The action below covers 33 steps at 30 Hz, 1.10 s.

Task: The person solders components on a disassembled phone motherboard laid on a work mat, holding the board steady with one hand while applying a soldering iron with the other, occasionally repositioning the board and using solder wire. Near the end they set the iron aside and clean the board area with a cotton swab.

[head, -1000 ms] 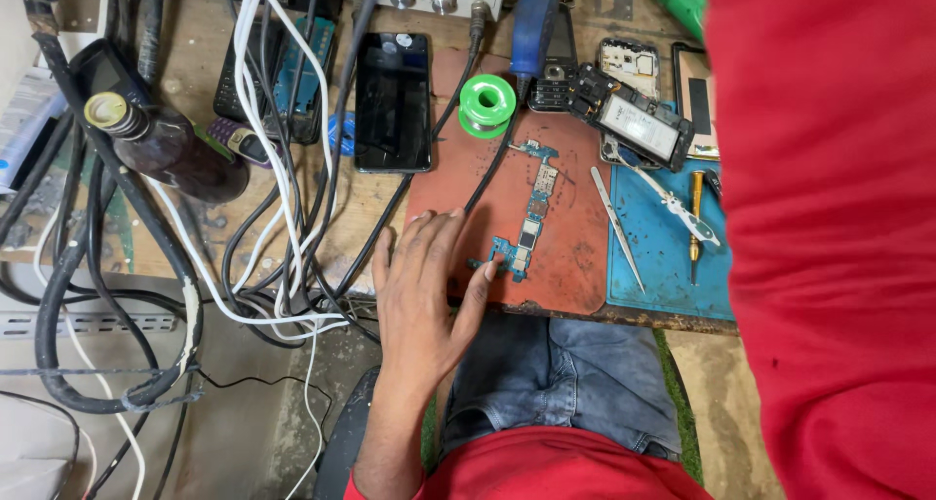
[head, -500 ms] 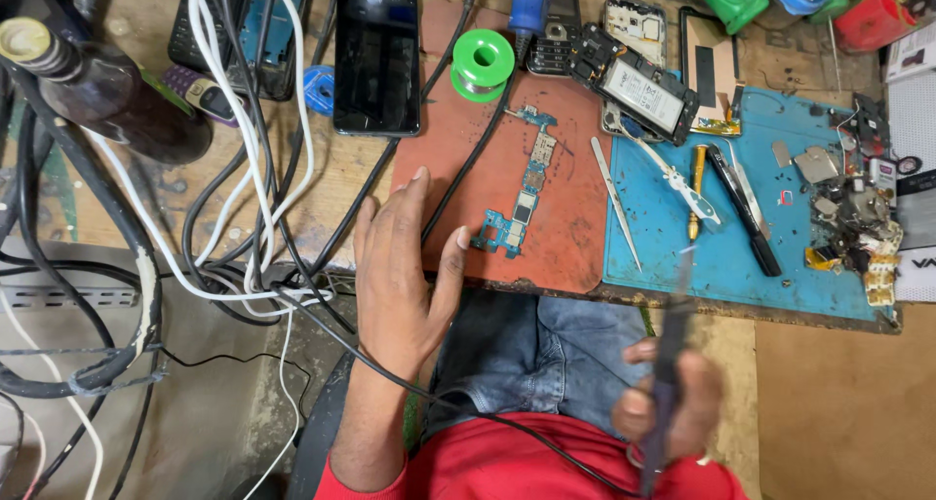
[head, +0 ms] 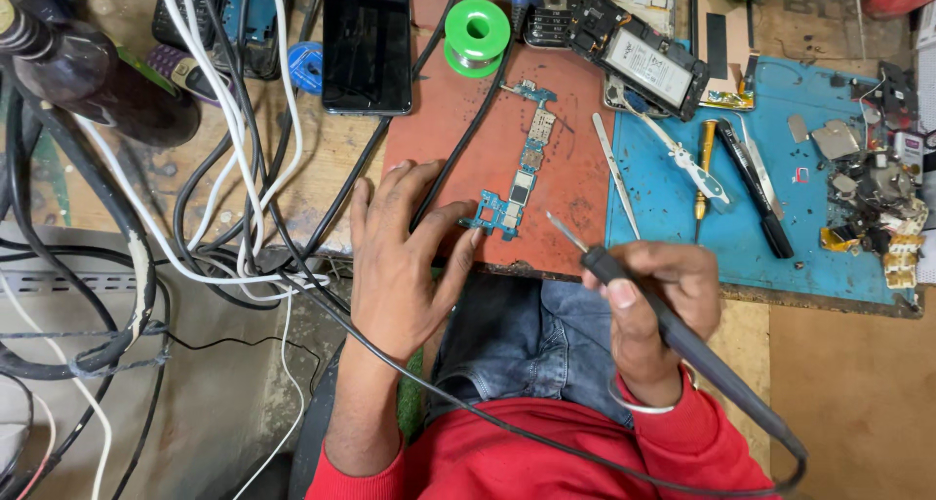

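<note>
Head view: right hand [head: 648, 300] grips a soldering iron [head: 682, 339], fingers wrapped tight, tip just short of the circuit board [head: 517, 183]. Left hand [head: 400, 261] lies flat and empty, thumb touching the board. No soldering contact made yet.

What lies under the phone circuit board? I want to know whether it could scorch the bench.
The circuit board lies flat on a red-brown work mat covering the wooden bench. The left hand touches its near end. What is directly beneath the board is covered.
</note>
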Motion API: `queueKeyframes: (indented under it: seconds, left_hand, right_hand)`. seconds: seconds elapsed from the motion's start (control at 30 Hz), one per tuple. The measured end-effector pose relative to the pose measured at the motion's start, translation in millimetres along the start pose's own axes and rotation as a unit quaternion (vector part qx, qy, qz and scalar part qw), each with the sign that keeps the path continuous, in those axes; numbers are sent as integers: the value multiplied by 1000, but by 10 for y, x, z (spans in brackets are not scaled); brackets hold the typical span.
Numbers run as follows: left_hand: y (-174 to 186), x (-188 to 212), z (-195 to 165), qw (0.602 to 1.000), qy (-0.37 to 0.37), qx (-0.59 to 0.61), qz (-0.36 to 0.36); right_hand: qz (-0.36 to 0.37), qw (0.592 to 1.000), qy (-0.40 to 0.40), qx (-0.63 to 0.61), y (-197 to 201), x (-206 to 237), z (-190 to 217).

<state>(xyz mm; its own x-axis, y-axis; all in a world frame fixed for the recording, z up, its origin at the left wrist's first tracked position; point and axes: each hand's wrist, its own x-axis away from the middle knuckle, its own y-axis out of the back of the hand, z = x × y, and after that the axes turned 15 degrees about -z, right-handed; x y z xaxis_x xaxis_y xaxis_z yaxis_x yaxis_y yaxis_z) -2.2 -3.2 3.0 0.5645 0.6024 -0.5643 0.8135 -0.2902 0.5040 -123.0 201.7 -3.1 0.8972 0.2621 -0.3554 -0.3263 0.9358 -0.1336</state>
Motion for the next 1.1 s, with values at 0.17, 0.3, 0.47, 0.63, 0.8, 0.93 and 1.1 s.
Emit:
queueKeyframes:
  seconds: [0.17, 0.3, 0.47, 0.63, 0.8, 0.93, 1.1]
  left_hand:
    - [-95, -73, 99, 1000, -1, 1, -6]
    - [-116, -54, 126, 1000, 6, -1, -8]
    - [-169, -162, 276, 1000, 8, -3, -6]
    - [-351, -197, 419, 1000, 9, -9, -2]
    - [-403, -59, 372, 1000, 4, -4, 2]
    - [-429, -22, 387, 1000, 7, -6, 3]
    - [-450, -6, 397, 1000, 9, -3, 1]
  right_hand:
    - [71, 989, -62, 112, -290, -253, -118]
    - [119, 992, -17, 45, -315, -292, -209]
    - [86, 981, 60, 164, -383, -366, -356]
    - [56, 982, 45, 176, -405, -406, -582]
    - [56, 983, 47, 171, -280, -303, -627]
    - [62, 986, 44, 149, -240, -277, -669]
    - [67, 987, 31, 145, -268, -285, -676]
